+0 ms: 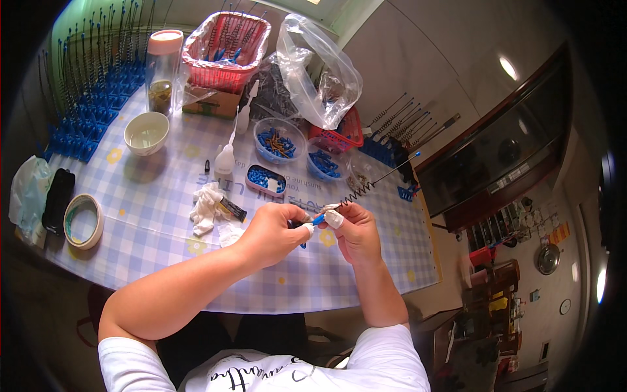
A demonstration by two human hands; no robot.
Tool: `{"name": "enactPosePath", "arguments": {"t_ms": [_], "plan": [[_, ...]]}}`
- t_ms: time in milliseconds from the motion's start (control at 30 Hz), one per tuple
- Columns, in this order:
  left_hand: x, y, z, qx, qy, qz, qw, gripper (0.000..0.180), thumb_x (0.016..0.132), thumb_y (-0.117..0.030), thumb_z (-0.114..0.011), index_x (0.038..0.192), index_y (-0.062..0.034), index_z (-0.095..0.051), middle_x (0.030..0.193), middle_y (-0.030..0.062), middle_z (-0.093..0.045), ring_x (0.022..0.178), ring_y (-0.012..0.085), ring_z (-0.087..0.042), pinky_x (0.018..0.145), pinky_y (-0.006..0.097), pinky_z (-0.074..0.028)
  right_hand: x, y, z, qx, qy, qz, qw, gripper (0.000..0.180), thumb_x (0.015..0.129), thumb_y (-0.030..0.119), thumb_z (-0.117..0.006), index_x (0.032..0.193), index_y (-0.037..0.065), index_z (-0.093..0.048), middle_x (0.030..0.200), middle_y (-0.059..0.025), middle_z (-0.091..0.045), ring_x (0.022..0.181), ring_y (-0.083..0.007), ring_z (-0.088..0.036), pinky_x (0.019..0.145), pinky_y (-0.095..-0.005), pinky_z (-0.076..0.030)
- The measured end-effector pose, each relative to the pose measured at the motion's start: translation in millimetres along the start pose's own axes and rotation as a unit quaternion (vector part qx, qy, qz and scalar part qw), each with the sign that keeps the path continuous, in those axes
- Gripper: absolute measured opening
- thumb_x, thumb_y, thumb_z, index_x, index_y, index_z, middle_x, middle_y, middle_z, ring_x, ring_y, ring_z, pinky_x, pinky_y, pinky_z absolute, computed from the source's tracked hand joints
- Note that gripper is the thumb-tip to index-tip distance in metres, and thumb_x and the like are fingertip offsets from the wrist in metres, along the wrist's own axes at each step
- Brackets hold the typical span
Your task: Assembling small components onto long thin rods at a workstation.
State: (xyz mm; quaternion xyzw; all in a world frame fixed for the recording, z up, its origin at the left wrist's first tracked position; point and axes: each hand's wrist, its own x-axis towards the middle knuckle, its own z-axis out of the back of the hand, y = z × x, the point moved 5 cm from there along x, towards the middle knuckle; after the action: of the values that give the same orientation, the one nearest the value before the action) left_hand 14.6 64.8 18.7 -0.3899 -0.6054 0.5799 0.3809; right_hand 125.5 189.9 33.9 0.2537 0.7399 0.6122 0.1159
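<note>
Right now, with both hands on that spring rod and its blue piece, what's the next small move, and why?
Probably push the blue piece further along the spring rod. The left hand and right hand pinch it at the rod's near end, and racked finished rods carry blue bases.

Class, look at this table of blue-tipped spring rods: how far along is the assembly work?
Done: rows of finished rods stand in blue bases at the far left, and more lie beside the red basket. In hand: the left hand and right hand hold one spring rod and a blue piece. Left: bowls of loose blue parts are not yet used up.
</note>
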Motion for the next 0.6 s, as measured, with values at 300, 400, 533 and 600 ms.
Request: {"name": "enactPosePath", "arguments": {"t_ms": [300, 400, 533, 600], "plan": [[0.4, 2.3, -0.9, -0.011, 0.002, 0.005, 1.000, 0.019, 0.082, -0.010, -0.065, 0.095, 0.0037, -0.068, 0.069, 0.0009, -0.062, 0.060, 0.0033, -0.051, 0.050, 0.021, -0.040, 0.4, 0.2, 0.8, -0.014, 0.004, -0.005, 1.000, 0.012, 0.082, 0.000, -0.067, 0.094, 0.000, -0.068, 0.087, -0.0098, -0.069, 0.079, -0.0177, -0.065, 0.077, -0.0314, -0.052], [-0.4, -0.6, -1.3, -0.017, -0.003, -0.005, 1.000, 0.018, 0.082, -0.009, -0.065, 0.095, 0.0036, -0.067, 0.069, 0.0006, -0.062, 0.060, 0.0030, -0.051, 0.050, 0.021, -0.040, -0.4, 1.9, 1.9, -0.012, 0.007, 0.003, 1.000, 0.012, 0.082, 0.000, -0.067, 0.095, 0.000, -0.068, 0.088, -0.0104, -0.069, 0.080, -0.0182, -0.065, 0.078, -0.0321, -0.052], [-0.5, -1.9, -1.6, -0.012, -0.002, -0.017, 1.000, 0.018, 0.082, -0.008, -0.065, 0.096, 0.0040, -0.067, 0.069, 0.0001, -0.062, 0.060, 0.0027, -0.051, 0.050, 0.021, -0.040, -0.9, 4.9, -1.8, 0.014, 0.017, 0.015, 1.000, 0.014, 0.081, -0.003, -0.066, 0.095, 0.001, -0.067, 0.091, -0.0120, -0.069, 0.085, -0.0193, -0.066, 0.080, -0.0337, -0.052], [-1.3, -1.7, -2.1, -0.022, -0.009, -0.034, 0.999, 0.019, 0.082, -0.008, -0.065, 0.096, 0.0045, -0.066, 0.070, 0.0001, -0.062, 0.061, 0.0024, -0.053, 0.051, 0.020, -0.041, -0.9, 3.1, 0.8, 0.023, 0.019, 0.013, 0.999, 0.014, 0.081, -0.003, -0.066, 0.095, 0.002, -0.067, 0.092, -0.0124, -0.069, 0.086, -0.0196, -0.066, 0.081, -0.0339, -0.052]]}}
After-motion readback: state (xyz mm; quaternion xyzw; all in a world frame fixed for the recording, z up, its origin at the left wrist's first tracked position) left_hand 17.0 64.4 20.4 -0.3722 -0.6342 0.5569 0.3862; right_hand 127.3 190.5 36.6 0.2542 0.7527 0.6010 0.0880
